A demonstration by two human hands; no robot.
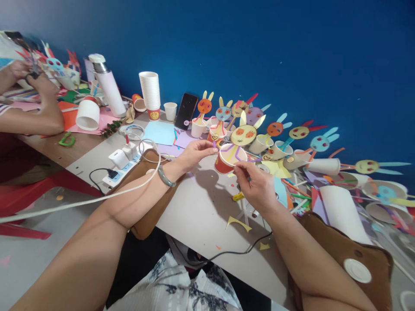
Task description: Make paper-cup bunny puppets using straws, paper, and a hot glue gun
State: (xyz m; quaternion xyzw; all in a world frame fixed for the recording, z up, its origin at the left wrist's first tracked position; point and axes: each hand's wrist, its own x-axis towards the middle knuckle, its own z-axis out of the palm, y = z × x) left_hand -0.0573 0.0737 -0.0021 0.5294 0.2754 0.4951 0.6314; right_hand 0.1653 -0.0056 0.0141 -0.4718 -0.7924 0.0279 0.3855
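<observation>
A red-and-white paper cup is held above the table in front of me. A yellow paper rabbit head with long ears and an orange-eyed face rises from it, with purple strip arms reaching out over the rim. My right hand grips the cup's right side between thumb and fingers. On the other side, my left hand is pinched at the end of a purple strip beside the rim. Right behind stand several similar cup rabbits with orange, blue and yellow heads.
A power strip with chargers and a white cable lies left. Stacked cups, a phone and a thermos stand along the blue wall. A brown pouch is at right. Another person's hands hold scissors at far left.
</observation>
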